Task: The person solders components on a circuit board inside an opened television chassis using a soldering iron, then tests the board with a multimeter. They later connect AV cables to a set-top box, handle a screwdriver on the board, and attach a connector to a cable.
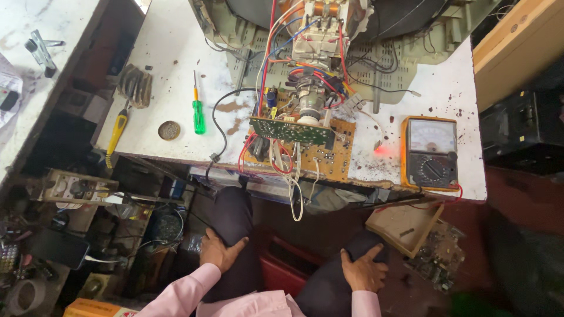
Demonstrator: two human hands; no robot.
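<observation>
Below the front edge of the white workbench (170,47), the person sits with both hands off the work. Left hand (220,251) rests flat on the left knee (235,217), fingers loosely spread, holding nothing; right hand (363,271) rests likewise on the right knee (346,264), open and empty. Pink sleeves (188,293) show at the lower margin.

On the bench, an orange-brown circuit board (329,155) lies at the front edge, its near side overhanging slightly, with a green board (291,130) standing tilted on it. White and red wires (296,194) hang from the boards over the edge, well above the knees. Behind the boards the open back of a picture-tube set (329,35) fills the rear of the bench.

To the right, an orange analogue multimeter (430,152) lies just beside the boards, close to the bench corner. To the left, bare surface separates the boards from a green screwdriver (198,111), a round lid (169,130) and a yellow-handled tool (116,132) at the left edge.
</observation>
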